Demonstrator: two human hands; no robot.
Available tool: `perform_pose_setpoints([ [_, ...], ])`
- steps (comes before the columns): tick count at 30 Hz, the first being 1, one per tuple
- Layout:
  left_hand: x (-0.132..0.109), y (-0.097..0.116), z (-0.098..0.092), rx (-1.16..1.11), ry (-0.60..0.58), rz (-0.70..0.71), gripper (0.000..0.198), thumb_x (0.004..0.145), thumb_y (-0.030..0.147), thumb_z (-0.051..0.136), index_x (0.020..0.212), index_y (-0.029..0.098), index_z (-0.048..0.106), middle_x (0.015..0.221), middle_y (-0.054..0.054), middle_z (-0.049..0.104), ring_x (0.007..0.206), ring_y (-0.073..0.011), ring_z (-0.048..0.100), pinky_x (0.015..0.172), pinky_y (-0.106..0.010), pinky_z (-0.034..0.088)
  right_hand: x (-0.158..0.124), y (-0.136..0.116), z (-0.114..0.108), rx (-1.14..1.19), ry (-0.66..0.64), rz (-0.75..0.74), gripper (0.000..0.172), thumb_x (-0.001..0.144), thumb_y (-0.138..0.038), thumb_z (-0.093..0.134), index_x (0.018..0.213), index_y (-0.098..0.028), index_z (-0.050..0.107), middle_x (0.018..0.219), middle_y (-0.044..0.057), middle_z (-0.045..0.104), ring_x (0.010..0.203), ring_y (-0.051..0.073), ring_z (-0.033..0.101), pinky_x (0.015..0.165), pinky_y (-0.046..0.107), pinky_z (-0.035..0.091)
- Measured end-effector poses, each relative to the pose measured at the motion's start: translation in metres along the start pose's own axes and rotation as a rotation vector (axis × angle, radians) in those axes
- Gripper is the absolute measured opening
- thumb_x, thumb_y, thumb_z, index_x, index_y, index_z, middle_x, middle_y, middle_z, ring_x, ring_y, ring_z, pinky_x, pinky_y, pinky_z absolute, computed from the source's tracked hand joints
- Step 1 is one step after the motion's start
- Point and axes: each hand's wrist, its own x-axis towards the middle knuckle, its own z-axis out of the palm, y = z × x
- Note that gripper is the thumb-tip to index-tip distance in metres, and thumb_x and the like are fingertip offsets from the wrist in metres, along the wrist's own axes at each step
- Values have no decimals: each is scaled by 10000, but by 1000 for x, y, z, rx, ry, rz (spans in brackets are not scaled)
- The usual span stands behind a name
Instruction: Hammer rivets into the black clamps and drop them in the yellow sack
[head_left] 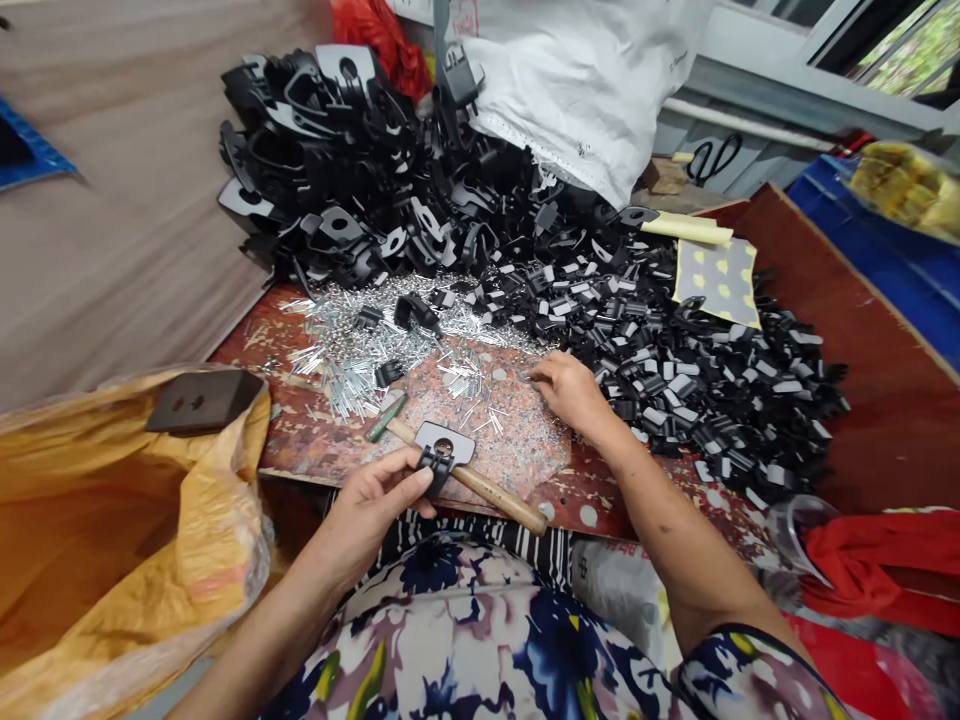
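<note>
My left hand (382, 490) pinches a black plastic clip part (438, 466) with a grey plate and a round hole, over the table's front edge. Under that part lies a hammer (504, 496), its wooden handle pointing right and its head (387, 416) to the left. My right hand (570, 390) is low over the table at the left edge of a heap of small black plastic pieces (645, 350). Its fingers are closed together; whether something is between them I cannot make out. Loose metal pins (469, 375) lie to the left of this hand.
Large black clip parts (322, 170) are piled at the back left, under a white sack (577, 90) on the right. A thicker bed of pins (341, 340) covers the left table. An open yellow sack (217, 500) stands left; a spotted sheet (718, 280) lies on the heap.
</note>
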Motion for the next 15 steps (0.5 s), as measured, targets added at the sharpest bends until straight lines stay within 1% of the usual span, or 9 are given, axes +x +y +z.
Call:
perform_pose_setpoints([
  [3,-2,-1,-2,3,-14,-3,309,807,462,793,782,175,681,835,0,630,644,-125,574,657,-255,482,4,3,5,173,-45,-31,161,853,-103,689,932,-202,787,943,49,734,889,179,661,842,320,503],
  [5,-4,-1,-6,2,-8,-6,302,819,461,786,802,176,689,843,2,632,647,-124,577,668,-255,484,4,4,6,221,-32,-15,167,879,-125,668,966,-207,784,945,35,764,872,169,690,832,313,517],
  [8,-7,-2,-11,-2,-1,-10,295,837,460,776,820,175,701,830,7,627,641,-116,578,673,-247,476,-1,4,3,214,41,30,225,935,-131,580,1055,-193,760,1028,54,782,914,173,715,847,317,525],
  [10,-7,-3,-13,-8,-4,-10,301,834,460,782,808,172,698,827,8,629,636,-113,579,671,-243,472,-4,2,-1,198,77,36,226,937,-124,564,1027,-197,758,1039,60,779,953,184,707,885,335,511],
  [12,-6,-2,-13,-14,2,-12,311,818,465,795,801,171,695,826,8,629,627,-113,582,666,-245,474,-5,-2,-3,140,62,-19,185,925,-135,598,971,-213,759,999,52,770,962,197,683,918,357,483],
  [15,-4,-1,-8,-20,5,-19,327,795,475,808,793,168,695,821,5,628,611,-114,587,643,-246,475,-2,-10,-2,46,-7,-119,138,909,-134,635,902,-205,753,901,58,736,919,212,643,918,390,455],
])
